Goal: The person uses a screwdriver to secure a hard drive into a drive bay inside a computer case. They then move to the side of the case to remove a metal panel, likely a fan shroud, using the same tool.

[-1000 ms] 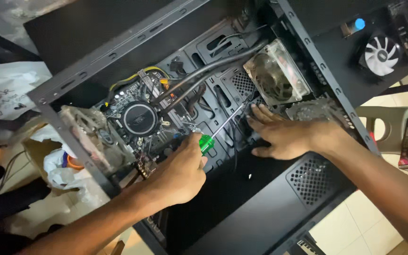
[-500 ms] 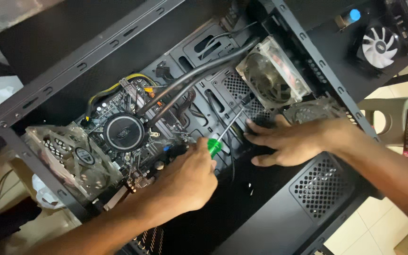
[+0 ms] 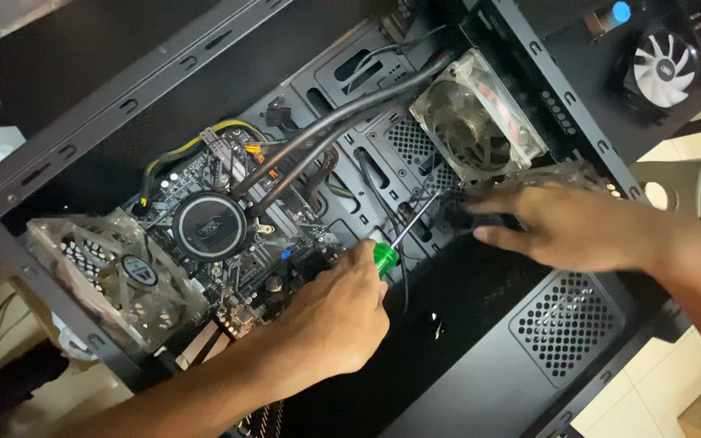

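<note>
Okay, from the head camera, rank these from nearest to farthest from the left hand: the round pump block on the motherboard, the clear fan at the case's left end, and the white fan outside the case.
From the left hand:
1. Round pump block, up and to its left on the motherboard.
2. Clear fan, farther left at the case's end.
3. White fan, top right, outside the case.

— What sort of place is this?
— A computer repair spot, likely in a home or small workshop: an opened black computer case (image 3: 529,381) fills the frame, a loose white fan (image 3: 660,69) lies upper right, pale floor tiles (image 3: 651,397) lower right.
</note>
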